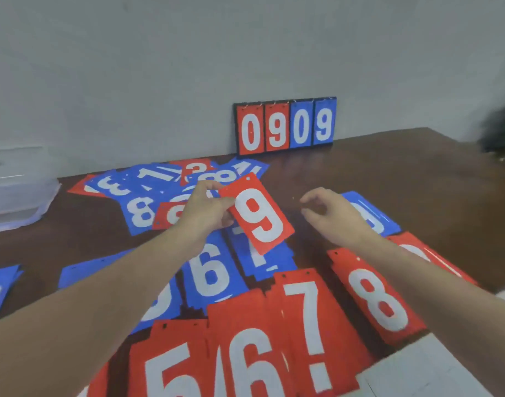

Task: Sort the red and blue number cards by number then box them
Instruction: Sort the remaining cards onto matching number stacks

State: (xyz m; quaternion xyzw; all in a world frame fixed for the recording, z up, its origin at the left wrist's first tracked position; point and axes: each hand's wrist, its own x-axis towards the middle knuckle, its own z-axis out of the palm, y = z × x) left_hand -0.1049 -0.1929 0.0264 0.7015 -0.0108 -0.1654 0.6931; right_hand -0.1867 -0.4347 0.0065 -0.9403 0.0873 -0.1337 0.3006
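Held card: a red 9 card (pixel 258 213) is lifted above the middle of the table (pixel 417 173), tilted, over the blue cards.
Left hand: the left hand (pixel 208 209) pinches the card's left long edge, thumb on its face.
Right hand: the right hand (pixel 331 214) hovers just beside the card, fingers (pixel 308 199) loosely curled, holding nothing.
Handling: the card looks thin, light, stiff and glossy, likely slick; an edge pinch near the punched holes seems safest.
Sorted rows: red 5, 6, 7 and 8 piles (pixel 302 325) line the near edge.
Unsorted heap: mixed cards (pixel 148 193) lie toward the far left edge.
Scoreboard: a flip board (pixel 285 126) reading 0909 stands at the far edge.
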